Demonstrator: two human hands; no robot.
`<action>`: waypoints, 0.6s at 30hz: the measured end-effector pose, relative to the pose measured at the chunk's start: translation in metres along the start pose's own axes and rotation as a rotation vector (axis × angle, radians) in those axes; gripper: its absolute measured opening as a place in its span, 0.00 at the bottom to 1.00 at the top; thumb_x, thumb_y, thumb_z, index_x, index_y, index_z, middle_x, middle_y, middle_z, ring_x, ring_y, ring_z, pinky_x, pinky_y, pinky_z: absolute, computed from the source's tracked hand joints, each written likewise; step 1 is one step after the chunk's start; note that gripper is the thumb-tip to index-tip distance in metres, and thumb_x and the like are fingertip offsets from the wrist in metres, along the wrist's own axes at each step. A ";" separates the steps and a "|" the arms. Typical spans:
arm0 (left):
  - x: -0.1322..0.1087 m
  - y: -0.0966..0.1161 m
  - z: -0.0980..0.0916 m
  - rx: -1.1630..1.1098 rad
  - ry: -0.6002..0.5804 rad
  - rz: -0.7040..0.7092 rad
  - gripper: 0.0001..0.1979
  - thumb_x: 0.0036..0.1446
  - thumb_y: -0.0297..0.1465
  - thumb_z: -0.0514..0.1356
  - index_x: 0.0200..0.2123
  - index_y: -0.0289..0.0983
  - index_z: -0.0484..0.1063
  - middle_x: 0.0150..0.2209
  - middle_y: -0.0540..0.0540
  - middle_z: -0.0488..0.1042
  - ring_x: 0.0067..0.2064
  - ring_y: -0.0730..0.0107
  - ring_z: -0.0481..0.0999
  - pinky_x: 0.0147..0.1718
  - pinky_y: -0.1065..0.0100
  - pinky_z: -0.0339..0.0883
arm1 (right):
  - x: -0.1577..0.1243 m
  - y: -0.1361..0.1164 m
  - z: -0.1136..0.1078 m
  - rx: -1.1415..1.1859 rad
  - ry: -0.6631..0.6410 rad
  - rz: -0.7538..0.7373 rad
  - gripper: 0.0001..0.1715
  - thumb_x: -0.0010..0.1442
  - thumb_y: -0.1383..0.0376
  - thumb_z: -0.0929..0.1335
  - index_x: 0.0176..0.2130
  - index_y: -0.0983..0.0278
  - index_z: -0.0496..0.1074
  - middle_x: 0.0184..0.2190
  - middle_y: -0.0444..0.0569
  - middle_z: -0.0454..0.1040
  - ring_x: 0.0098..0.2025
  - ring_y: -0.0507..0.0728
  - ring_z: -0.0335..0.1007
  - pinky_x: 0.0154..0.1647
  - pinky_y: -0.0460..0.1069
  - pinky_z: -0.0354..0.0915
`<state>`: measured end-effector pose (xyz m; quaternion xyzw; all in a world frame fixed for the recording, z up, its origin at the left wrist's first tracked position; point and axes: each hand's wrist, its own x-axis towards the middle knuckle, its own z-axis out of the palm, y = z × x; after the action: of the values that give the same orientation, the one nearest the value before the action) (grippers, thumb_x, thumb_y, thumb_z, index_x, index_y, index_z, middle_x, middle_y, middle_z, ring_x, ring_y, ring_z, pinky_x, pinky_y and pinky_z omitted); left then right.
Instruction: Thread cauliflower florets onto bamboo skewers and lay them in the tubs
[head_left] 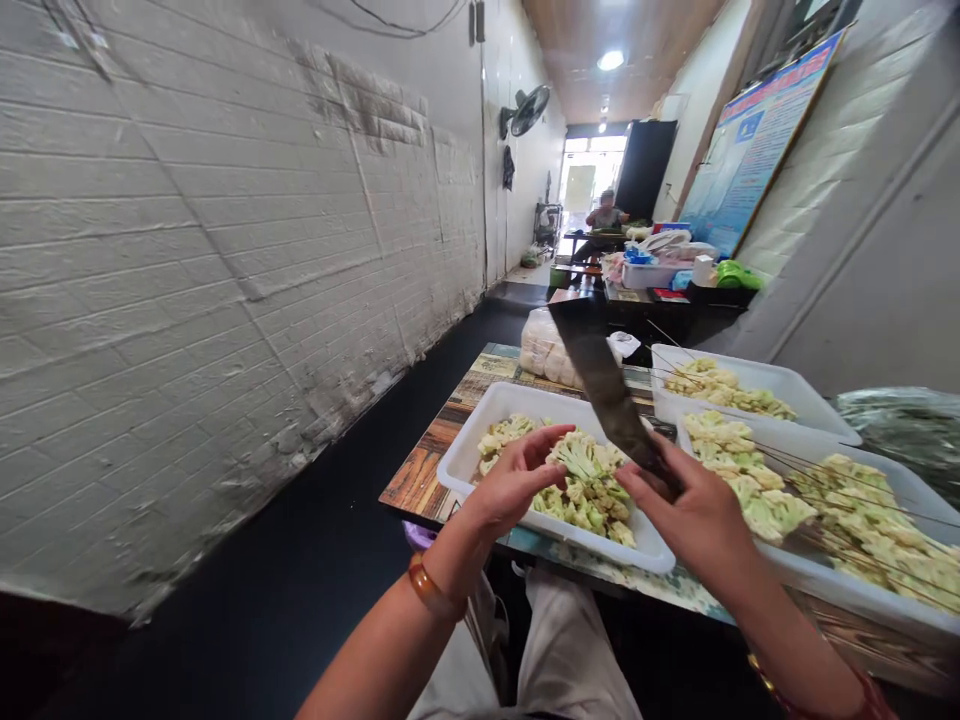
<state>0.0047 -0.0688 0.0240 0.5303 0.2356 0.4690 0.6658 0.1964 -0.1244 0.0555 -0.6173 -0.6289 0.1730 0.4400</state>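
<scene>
My left hand (519, 478) has its fingers and thumb curled on a pale green-white cauliflower floret (585, 455), just above the near white tray (466, 484). More cut cauliflower (581, 510) lies in that tray, partly hidden by my hands. In my right hand (694, 510) is the handle of a cleaver (600, 385). Its broad dark blade points up and away from me, slightly blurred. The tip of my right thumb is close to the floret's right side; I cannot tell if they touch.
Two more white trays (825, 425) at the right hold cauliflower on thin skewers (862, 490). Behind the near tray sits a clear bag of pale food (547, 345) on the wood-patterned table (420, 475). A plastic-wrapped green bundle (900, 430) lies far right. A person (606, 215) sits farther back.
</scene>
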 end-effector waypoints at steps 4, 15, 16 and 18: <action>-0.004 0.008 0.014 0.040 0.041 0.037 0.24 0.46 0.30 0.67 0.49 0.38 0.71 0.49 0.42 0.70 0.48 0.62 0.67 0.37 0.69 0.63 | 0.005 -0.009 0.017 0.143 -0.102 -0.022 0.35 0.54 0.55 0.69 0.58 0.64 0.65 0.34 0.48 0.78 0.36 0.57 0.76 0.39 0.50 0.70; -0.008 0.005 0.031 0.071 0.157 0.050 0.24 0.47 0.28 0.63 0.49 0.39 0.63 0.39 0.48 0.67 0.36 0.72 0.67 0.29 0.72 0.60 | 0.003 -0.008 0.027 0.276 -0.108 -0.006 0.30 0.54 0.58 0.69 0.55 0.64 0.67 0.39 0.51 0.76 0.38 0.58 0.75 0.41 0.52 0.70; -0.008 0.005 0.031 0.071 0.153 0.039 0.25 0.47 0.28 0.64 0.49 0.39 0.62 0.38 0.49 0.67 0.35 0.73 0.66 0.29 0.72 0.60 | 0.003 -0.007 0.027 0.285 -0.105 -0.005 0.30 0.53 0.58 0.69 0.54 0.64 0.67 0.39 0.51 0.77 0.38 0.58 0.75 0.41 0.52 0.70; -0.008 0.005 0.031 0.071 0.154 0.028 0.26 0.45 0.27 0.64 0.49 0.39 0.61 0.38 0.49 0.67 0.35 0.73 0.67 0.30 0.72 0.60 | 0.004 -0.005 0.029 0.281 -0.093 -0.005 0.29 0.52 0.59 0.70 0.53 0.65 0.68 0.39 0.51 0.77 0.39 0.58 0.75 0.41 0.52 0.69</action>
<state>0.0243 -0.0905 0.0377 0.5192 0.2954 0.5088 0.6199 0.1716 -0.1126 0.0447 -0.5395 -0.6196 0.2865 0.4929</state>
